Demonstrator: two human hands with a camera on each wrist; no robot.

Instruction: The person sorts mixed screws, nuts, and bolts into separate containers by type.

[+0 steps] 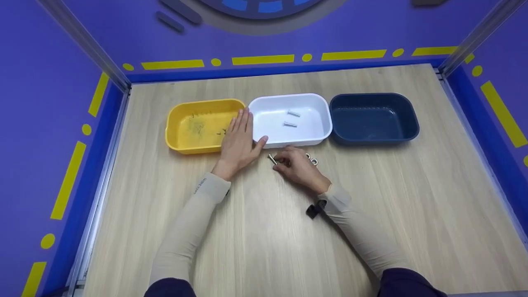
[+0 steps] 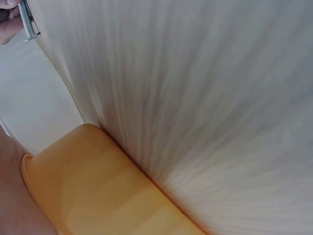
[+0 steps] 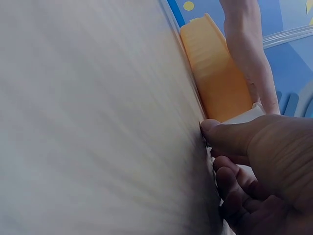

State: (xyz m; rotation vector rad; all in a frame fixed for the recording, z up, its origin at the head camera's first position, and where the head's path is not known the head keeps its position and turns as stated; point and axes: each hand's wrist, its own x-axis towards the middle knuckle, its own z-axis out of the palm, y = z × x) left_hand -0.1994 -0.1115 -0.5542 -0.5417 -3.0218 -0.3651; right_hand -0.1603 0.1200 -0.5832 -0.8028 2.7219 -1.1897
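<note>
My left hand [image 1: 239,140] lies with straight fingers across the adjoining rims of the yellow bin [image 1: 194,151] and the white bin [image 1: 305,141], its thumb spread along the white bin's front corner. In front of the white bin, my right hand [image 1: 301,167] pinches a silver bolt [image 1: 272,159] between thumb and fingers, low over the table. The bolt's shank and flat head [image 2: 25,22] show at the top left of the left wrist view. Two silver nuts [image 1: 314,162] lie beside the right hand, partly hidden by it. Two similar bolts [image 1: 290,124] lie inside the white bin.
To the right of the white bin stands a dark blue bin [image 1: 375,141]. Small dark pieces [image 1: 222,132] lie in the yellow bin. The three bins form a row on the wooden table [image 1: 264,239], with blue-purple panels [image 1: 264,45] behind and at both sides.
</note>
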